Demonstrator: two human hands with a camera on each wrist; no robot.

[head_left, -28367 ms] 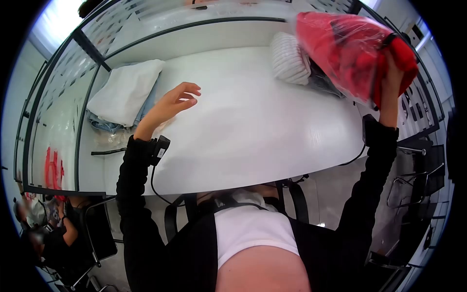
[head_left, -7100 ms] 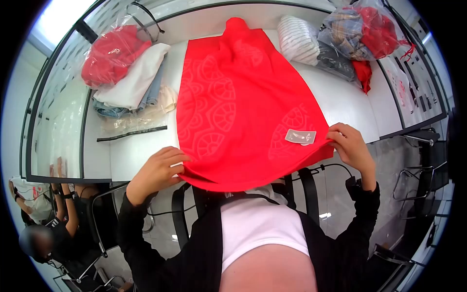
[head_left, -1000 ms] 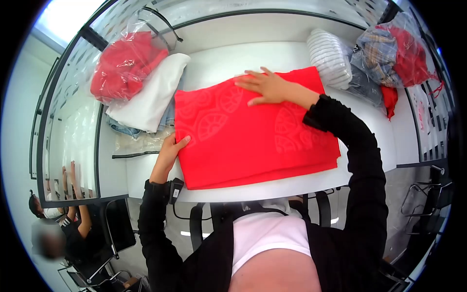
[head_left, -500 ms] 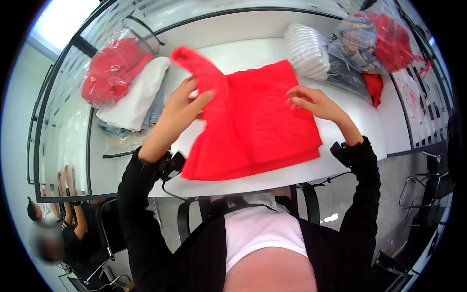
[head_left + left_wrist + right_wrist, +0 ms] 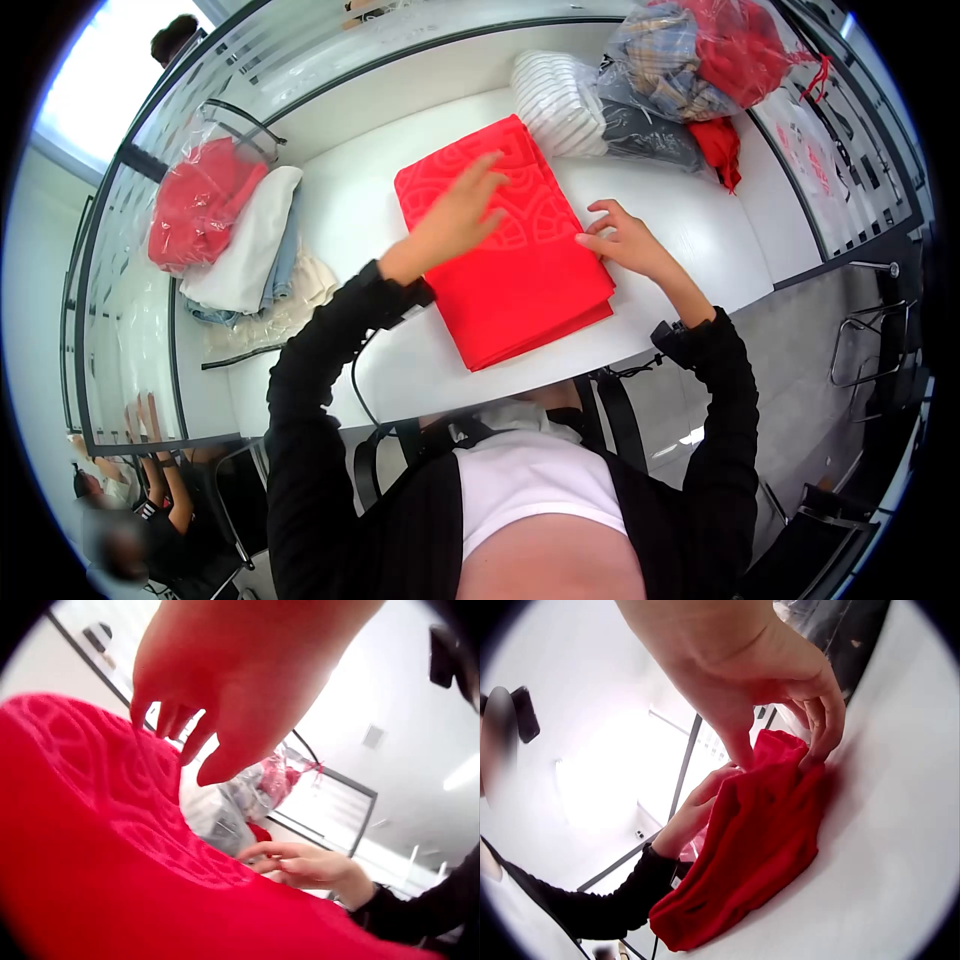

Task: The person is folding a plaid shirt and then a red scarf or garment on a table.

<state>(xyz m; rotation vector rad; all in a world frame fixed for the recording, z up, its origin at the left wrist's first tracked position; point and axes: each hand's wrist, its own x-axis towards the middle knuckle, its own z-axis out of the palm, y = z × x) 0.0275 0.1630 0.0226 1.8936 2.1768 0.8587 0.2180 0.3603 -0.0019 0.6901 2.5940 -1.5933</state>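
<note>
A red cloth (image 5: 520, 275) with a raised round pattern lies on the white table in a folded, slanted rectangle. Above its patterned half is my left hand (image 5: 460, 220), blurred, fingers spread and pointing toward the back right. The left wrist view shows this left hand (image 5: 225, 697) with its fingers hanging down over the cloth (image 5: 90, 847). My right hand (image 5: 635, 245) is at the cloth's right edge, thumb tip right by it and fingers loosely bent. From the right wrist view, the right hand (image 5: 780, 682) arches over the end of the folded layers (image 5: 742, 840), thumb and fingers apart.
At the left lie a bagged red item (image 5: 205, 205), a white folded cloth (image 5: 245, 245) and blue denim (image 5: 283, 255). A striped white bundle (image 5: 560, 105), a dark bagged item (image 5: 650, 138) and a bag of plaid and red cloth (image 5: 655, 60) are at the back right.
The cloth's left part, lifted in my left hand half a second ago, now lies folded over, making a narrower, turned rectangle. Earlier the cloth was spread out long with a tag showing.
</note>
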